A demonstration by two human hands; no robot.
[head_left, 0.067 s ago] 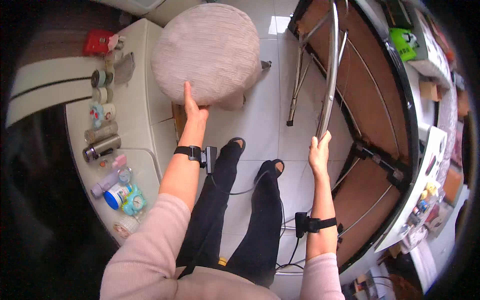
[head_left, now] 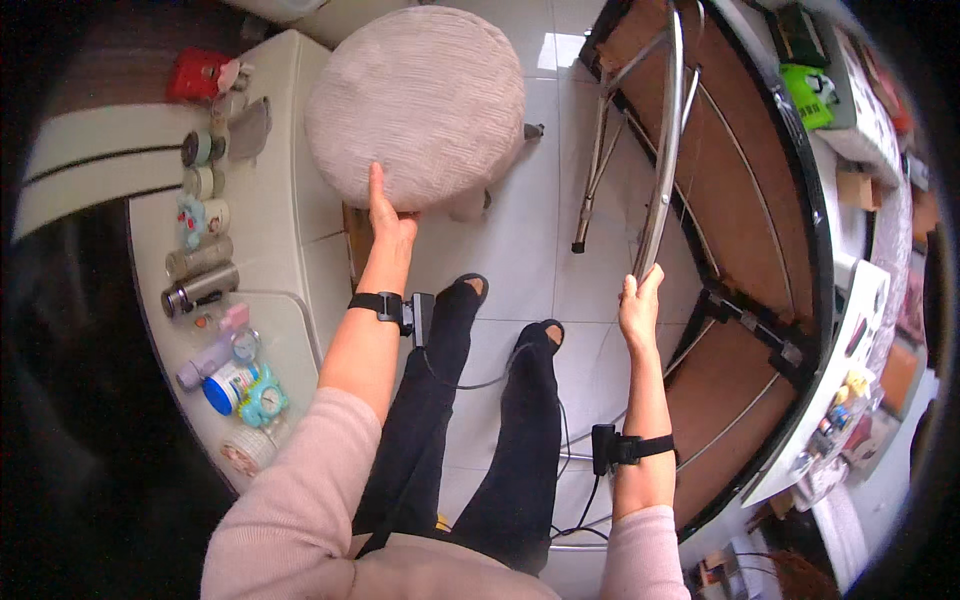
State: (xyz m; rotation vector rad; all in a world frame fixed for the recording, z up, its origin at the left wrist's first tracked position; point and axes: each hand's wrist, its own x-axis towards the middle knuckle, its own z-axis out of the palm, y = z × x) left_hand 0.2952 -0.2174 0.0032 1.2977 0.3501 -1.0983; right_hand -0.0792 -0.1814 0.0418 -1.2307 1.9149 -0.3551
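A round stool [head_left: 420, 100] covered in ribbed beige fabric stands ahead on the left. My left hand [head_left: 391, 215] grips its near edge, with the thumb on the top and the other fingers hidden underneath. On the right, a folding table [head_left: 745, 190] rests on its side, showing its brown underside and black rim. My right hand [head_left: 640, 308] is closed round the lower end of its curved metal leg tube [head_left: 667, 150]. Another pair of thin metal legs [head_left: 598, 165] juts out over the floor. Both my wrists wear black straps with small boxes and cables.
A white counter [head_left: 275, 230] along the left carries jars, a steel flask [head_left: 200, 290], a teal alarm clock [head_left: 264, 400] and a red box [head_left: 198, 76]. Beyond the table, a cluttered white surface [head_left: 800, 430] holds small items. A dark cable [head_left: 470, 385] hangs before my legs, above the tiled floor [head_left: 500, 255].
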